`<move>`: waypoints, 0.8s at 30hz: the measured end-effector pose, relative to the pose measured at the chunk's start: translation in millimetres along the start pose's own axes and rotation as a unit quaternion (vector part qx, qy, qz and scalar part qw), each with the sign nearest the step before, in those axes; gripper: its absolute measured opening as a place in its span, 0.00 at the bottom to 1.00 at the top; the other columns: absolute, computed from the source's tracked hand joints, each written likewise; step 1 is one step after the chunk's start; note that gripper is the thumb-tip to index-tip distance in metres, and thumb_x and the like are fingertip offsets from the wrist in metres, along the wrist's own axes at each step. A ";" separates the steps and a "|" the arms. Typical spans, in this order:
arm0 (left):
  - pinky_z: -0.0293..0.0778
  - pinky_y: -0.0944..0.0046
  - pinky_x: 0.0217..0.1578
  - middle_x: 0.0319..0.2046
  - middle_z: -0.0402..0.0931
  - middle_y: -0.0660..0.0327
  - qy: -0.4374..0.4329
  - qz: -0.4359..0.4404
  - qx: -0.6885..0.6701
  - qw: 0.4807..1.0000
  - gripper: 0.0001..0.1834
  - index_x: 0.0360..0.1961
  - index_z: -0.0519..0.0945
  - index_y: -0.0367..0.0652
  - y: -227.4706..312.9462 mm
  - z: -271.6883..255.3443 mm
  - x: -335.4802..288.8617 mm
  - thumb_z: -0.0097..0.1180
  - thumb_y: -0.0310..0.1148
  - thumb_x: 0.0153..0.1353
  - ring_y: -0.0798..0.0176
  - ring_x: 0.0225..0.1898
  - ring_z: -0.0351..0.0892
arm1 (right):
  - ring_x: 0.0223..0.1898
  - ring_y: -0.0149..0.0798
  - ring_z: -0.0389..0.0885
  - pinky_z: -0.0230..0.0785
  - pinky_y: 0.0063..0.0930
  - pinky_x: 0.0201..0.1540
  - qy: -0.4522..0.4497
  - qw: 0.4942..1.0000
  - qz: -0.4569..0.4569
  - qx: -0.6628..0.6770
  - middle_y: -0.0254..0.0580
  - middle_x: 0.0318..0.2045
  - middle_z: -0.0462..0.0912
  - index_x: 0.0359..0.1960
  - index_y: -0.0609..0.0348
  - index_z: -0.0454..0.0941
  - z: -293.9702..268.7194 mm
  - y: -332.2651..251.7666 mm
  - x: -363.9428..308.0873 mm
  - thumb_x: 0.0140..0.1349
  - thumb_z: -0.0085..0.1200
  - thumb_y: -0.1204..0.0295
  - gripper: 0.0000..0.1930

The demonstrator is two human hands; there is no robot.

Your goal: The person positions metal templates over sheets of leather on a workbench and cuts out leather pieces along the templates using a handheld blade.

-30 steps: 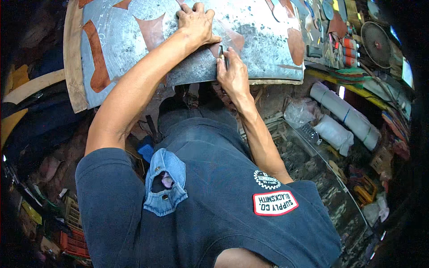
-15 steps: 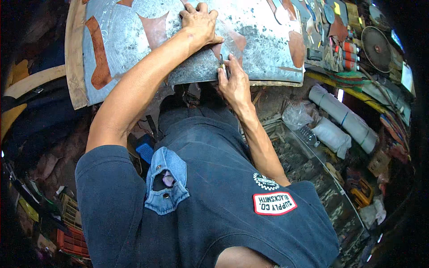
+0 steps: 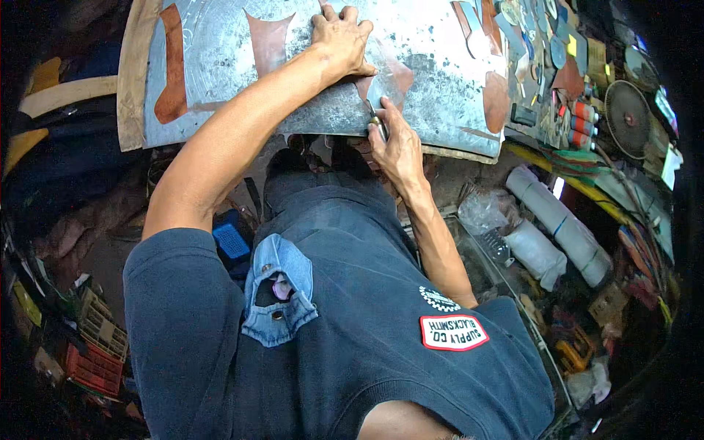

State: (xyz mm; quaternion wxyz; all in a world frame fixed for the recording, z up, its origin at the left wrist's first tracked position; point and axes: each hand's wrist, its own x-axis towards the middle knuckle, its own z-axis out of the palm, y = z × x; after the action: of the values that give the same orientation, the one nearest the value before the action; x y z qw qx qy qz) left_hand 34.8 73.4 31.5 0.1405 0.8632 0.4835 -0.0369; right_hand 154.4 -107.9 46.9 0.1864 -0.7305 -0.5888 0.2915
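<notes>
My left hand [image 3: 342,40] is spread open, its fingers and thumb pressing down on the metal-topped bench [image 3: 440,88]. Beside its thumb lies a small reddish-brown leather piece [image 3: 362,86], partly covered by the hand. In my right hand [image 3: 398,150] is a slim knife-like tool [image 3: 376,123] with a brass-coloured collar and a thin dark tip. Its tip points at the leather near the bench's front edge; whether it touches cannot be made out. Another brown leather piece [image 3: 400,75] lies just right of the tool.
A long brown leather piece [image 3: 173,66], a paler one [image 3: 271,44] and a rounded one [image 3: 496,103] lie on the bench. Cluttered tools, spray cans [image 3: 584,123] and a round fan [image 3: 627,117] stand at the right. A wrapped roll [image 3: 561,224] lies below.
The whole view has shifted a little, so the bench sits further right. My right hand with the tool has drawn slightly nearer the bench's front edge; my left hand stays spread.
</notes>
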 end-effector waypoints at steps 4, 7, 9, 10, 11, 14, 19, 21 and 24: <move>0.65 0.39 0.54 0.54 0.67 0.49 -0.022 -0.005 0.010 1.000 0.44 0.54 0.74 0.43 1.4 -3.9 -0.7 0.68 0.64 0.40 0.39 0.57 0.63 | 0.47 0.57 0.81 0.74 0.44 0.49 -0.033 0.998 -0.040 -0.039 0.53 0.48 0.82 0.58 0.62 0.70 -11.3 7.6 2.7 0.59 0.55 0.71 0.24; 0.61 0.39 0.57 0.55 0.68 0.49 -0.018 -0.008 0.032 0.999 0.45 0.54 0.74 0.44 2.1 -3.2 -1.9 0.67 0.65 0.41 0.41 0.58 0.64 | 0.46 0.56 0.82 0.75 0.44 0.48 -0.073 0.996 -0.038 -0.029 0.53 0.47 0.82 0.58 0.60 0.71 -19.8 13.8 7.4 0.59 0.55 0.71 0.23; 0.58 0.39 0.59 0.55 0.68 0.49 -0.015 -0.010 0.046 0.999 0.45 0.54 0.74 0.44 5.4 -4.6 -3.2 0.66 0.65 0.42 0.41 0.59 0.64 | 0.45 0.55 0.82 0.75 0.43 0.47 -0.085 0.990 -0.104 -0.040 0.52 0.47 0.82 0.59 0.60 0.70 -24.4 26.0 11.1 0.59 0.54 0.71 0.24; 0.56 0.39 0.60 0.56 0.68 0.49 -0.021 -0.013 0.065 0.998 0.45 0.55 0.74 0.44 8.6 -6.7 -4.4 0.65 0.65 0.43 0.41 0.59 0.63 | 0.46 0.54 0.82 0.75 0.42 0.47 -0.107 0.988 -0.090 -0.058 0.51 0.47 0.82 0.58 0.59 0.71 -29.1 26.9 13.8 0.59 0.54 0.71 0.24; 0.53 0.39 0.62 0.56 0.68 0.49 -0.028 -0.017 0.084 0.996 0.45 0.56 0.74 0.44 12.1 -8.9 -5.3 0.64 0.66 0.44 0.41 0.60 0.63 | 0.46 0.54 0.82 0.75 0.42 0.47 -0.109 0.988 -0.093 -0.057 0.51 0.47 0.82 0.58 0.59 0.71 -33.1 25.4 15.4 0.59 0.54 0.71 0.24; 0.54 0.37 0.61 0.58 0.68 0.49 -0.043 -0.033 0.135 0.989 0.44 0.58 0.74 0.47 24.1 0.9 -1.9 0.64 0.65 0.46 0.40 0.62 0.62 | 0.46 0.54 0.82 0.75 0.42 0.48 -0.146 0.983 -0.094 -0.060 0.50 0.47 0.82 0.59 0.59 0.70 -40.0 20.5 19.6 0.59 0.54 0.71 0.24; 0.45 0.29 0.63 0.66 0.65 0.53 -0.166 -0.034 0.203 0.964 0.55 0.65 0.71 0.47 49.8 -10.7 -3.1 0.65 0.69 0.39 0.40 0.69 0.55 | 0.48 0.56 0.81 0.75 0.45 0.50 -0.149 0.980 -0.118 -0.057 0.53 0.55 0.77 0.53 0.58 0.75 -41.4 28.3 22.9 0.59 0.54 0.70 0.19; 0.41 0.26 0.63 0.68 0.61 0.56 -0.193 -0.059 0.214 0.956 0.62 0.67 0.67 0.45 53.8 -12.5 0.5 0.66 0.73 0.34 0.40 0.70 0.52 | 0.49 0.58 0.80 0.75 0.45 0.50 -0.136 0.980 -0.128 -0.075 0.54 0.58 0.75 0.51 0.56 0.76 -44.2 27.7 21.2 0.60 0.54 0.69 0.17; 0.38 0.28 0.66 0.71 0.55 0.50 -0.220 -0.062 0.207 0.951 0.70 0.71 0.59 0.43 54.5 -10.9 -1.8 0.66 0.75 0.30 0.38 0.72 0.47 | 0.49 0.60 0.80 0.75 0.46 0.50 -0.126 0.979 -0.132 -0.093 0.54 0.62 0.70 0.50 0.53 0.78 -46.5 29.2 22.6 0.61 0.55 0.68 0.15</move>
State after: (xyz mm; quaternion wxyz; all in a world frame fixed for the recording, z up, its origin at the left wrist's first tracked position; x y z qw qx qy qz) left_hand 79.1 48.1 53.6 0.0590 0.8120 0.4748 -0.3341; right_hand 209.4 -89.6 59.6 0.0792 -0.6178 -0.7235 0.2977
